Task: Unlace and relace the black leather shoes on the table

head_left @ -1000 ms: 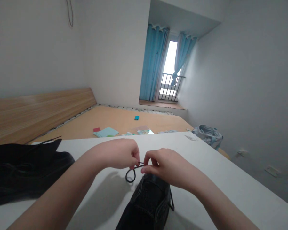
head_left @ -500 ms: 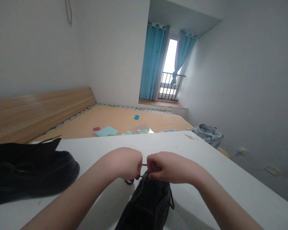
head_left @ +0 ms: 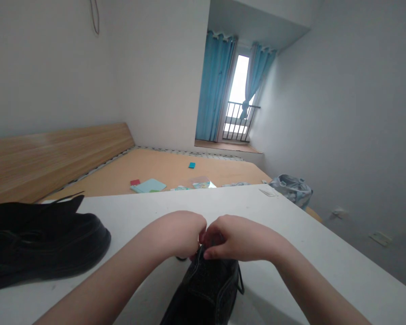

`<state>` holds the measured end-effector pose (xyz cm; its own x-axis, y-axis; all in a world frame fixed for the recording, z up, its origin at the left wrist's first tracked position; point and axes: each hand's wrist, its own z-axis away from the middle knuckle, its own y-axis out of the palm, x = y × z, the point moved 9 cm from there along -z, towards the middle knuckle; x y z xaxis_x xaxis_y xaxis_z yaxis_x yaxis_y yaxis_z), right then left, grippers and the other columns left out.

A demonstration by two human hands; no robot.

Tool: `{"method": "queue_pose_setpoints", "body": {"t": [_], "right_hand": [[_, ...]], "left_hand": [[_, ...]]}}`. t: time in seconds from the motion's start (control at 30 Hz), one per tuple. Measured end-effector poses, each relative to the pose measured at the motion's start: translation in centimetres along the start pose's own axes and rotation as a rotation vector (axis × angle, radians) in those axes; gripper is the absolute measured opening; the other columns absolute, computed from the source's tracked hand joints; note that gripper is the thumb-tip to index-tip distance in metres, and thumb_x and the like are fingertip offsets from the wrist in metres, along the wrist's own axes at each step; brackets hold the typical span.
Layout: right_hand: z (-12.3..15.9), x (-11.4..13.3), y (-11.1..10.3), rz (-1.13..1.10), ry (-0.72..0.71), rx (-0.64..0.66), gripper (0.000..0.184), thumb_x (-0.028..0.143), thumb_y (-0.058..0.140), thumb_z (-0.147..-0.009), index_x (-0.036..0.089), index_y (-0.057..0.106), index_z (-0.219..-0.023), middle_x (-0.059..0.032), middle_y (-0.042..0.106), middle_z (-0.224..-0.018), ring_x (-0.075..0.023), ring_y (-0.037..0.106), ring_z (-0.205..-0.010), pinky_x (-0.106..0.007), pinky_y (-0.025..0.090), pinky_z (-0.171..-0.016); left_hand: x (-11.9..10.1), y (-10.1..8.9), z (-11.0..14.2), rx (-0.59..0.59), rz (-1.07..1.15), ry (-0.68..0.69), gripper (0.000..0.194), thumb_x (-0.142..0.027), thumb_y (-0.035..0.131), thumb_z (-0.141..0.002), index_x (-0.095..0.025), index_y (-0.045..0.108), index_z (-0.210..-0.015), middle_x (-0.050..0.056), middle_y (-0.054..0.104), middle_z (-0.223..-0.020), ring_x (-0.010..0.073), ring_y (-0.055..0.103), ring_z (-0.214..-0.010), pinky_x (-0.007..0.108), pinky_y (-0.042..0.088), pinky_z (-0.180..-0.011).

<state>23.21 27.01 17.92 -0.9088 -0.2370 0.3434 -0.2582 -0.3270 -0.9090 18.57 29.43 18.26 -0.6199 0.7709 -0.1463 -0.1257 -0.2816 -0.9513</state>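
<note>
Background: broad tan surface (head_left: 162, 164), bordered at left by a wooden headboard (head_left: 61, 151). Foreground: white table (head_left: 128, 216), set against the near side of the tan surface. Window bay at rear: blue curtains (head_left: 213, 90), right-hand panel knotted. Beyond the table's right edge: patterned fabric basket (head_left: 292, 187).

Footwear: centre shoe (head_left: 203, 289), black, on the near part of the white table between the forearms, near end cut off by the frame. Second shoe (head_left: 47, 248), also black, at left on the same table, well apart.

Hands: left hand (head_left: 184, 232) bent down at the wrist, fingers curled at the far left side of the centre shoe. Right hand (head_left: 237, 237) just beside, thumb and fingers drawn in over the shoe's far end. Grip on the lace (head_left: 241, 281) — cannot tell; fingertips partly hidden. Visible lace portion: black loop hanging at the shoe's right side.

Smallest item: blue square (head_left: 191, 165) — flat on the tan surface.
</note>
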Motion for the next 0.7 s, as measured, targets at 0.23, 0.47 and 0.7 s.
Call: {"method": "queue_pose_setpoints", "body": {"t": [0.23, 0.47, 0.7], "right_hand": [[0.2, 0.4, -1.0, 0.012, -0.026, -0.105, 0.007, 0.016, 0.056, -0.070, 0.019, 0.062, -0.067, 0.0039, 0.052, -0.059, -0.0099, 0.039, -0.054, -0.023, 0.026, -0.051], [2.0, -1.7, -5.7, -0.199, 0.075, -0.446, 0.020, 0.032, 0.044, -0.091, 0.019, 0.057, -0.083, 0.0004, 0.056, -0.070, -0.0126, 0.044, -0.061, -0.024, 0.029, -0.053], [1.9, -2.7, -6.3, -1.025, -0.031, -0.582, 0.012, 0.028, 0.049, -0.084, 0.020, 0.051, -0.092, 0.0079, 0.035, -0.057, -0.0106, 0.029, -0.052, -0.024, 0.023, -0.050]], "left_hand": [[-0.2, -0.2, 0.1, -0.023, 0.021, 0.023, 0.031, -0.012, 0.051, -0.071, -0.019, 0.072, -0.092, 0.010, 0.074, -0.091, 0.0250, 0.067, -0.078, 0.029, 0.044, -0.061], [1.5, -4.5, 0.7, -0.315, 0.408, 0.028, 0.035, -0.044, 0.045, -0.085, -0.021, 0.071, -0.085, 0.003, 0.073, -0.080, 0.0192, 0.063, -0.071, 0.026, 0.038, -0.058], [1.2, -6.9, 1.4, -0.559, 0.626, 0.113, 0.023, -0.037, 0.053, -0.083, -0.022, 0.069, -0.085, 0.000, 0.074, -0.080, 0.0172, 0.064, -0.073, 0.026, 0.040, -0.061]]}}
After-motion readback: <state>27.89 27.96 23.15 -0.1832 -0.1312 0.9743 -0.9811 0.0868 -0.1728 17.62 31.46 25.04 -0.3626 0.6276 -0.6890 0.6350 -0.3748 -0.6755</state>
